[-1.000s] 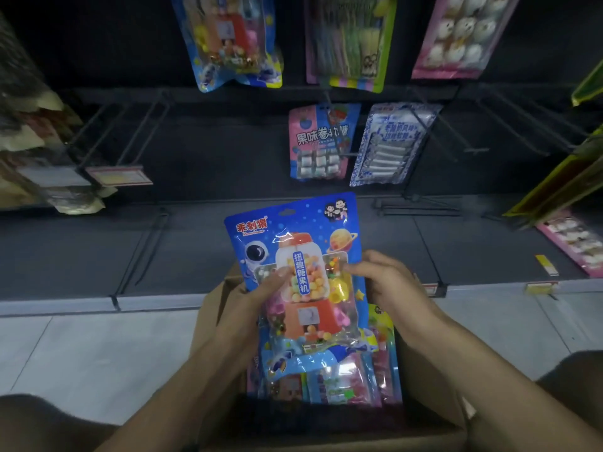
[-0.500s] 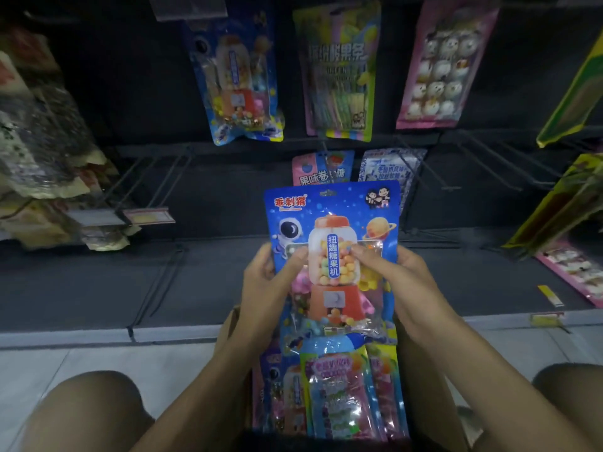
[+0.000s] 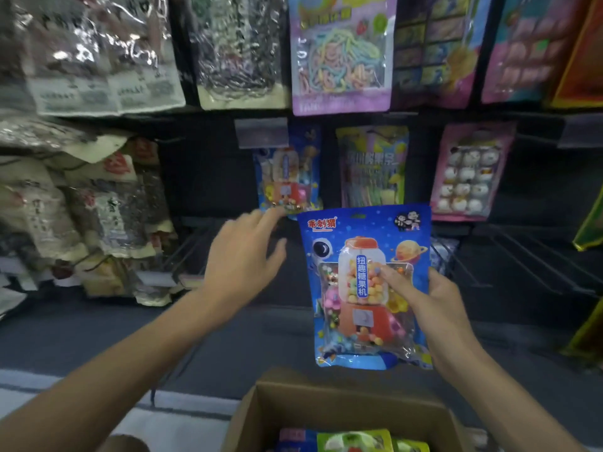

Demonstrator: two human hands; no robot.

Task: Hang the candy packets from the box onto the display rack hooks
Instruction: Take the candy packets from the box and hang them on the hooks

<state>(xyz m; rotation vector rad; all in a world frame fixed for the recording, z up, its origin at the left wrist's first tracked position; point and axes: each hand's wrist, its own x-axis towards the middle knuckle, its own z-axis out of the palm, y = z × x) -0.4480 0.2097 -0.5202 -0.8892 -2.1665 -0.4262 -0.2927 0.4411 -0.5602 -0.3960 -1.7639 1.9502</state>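
1 blue packet [image 3: 365, 282] is being held upright above the box [image 3: 261, 412] by the right hand [image 3: 434, 305], which is pinching its right edge, thumb lying across the front and fingers hidden behind. Its long axis is running vertically, with the hole [image 3: 358, 216] at the top edge. The left hand [image 3: 241, 262] is being held out with fingers spread and nothing in it, fingertips at the lower edge of the hung packet [image 3: 287, 177] of the same design; contact cannot be told. That hung packet is lying up and to the left of the packet, so the left hand is judged the nearer to the target. The hook is being hidden behind the label holder [image 3: 261, 133]. The hole is judged to need raising and shifting left to meet it.
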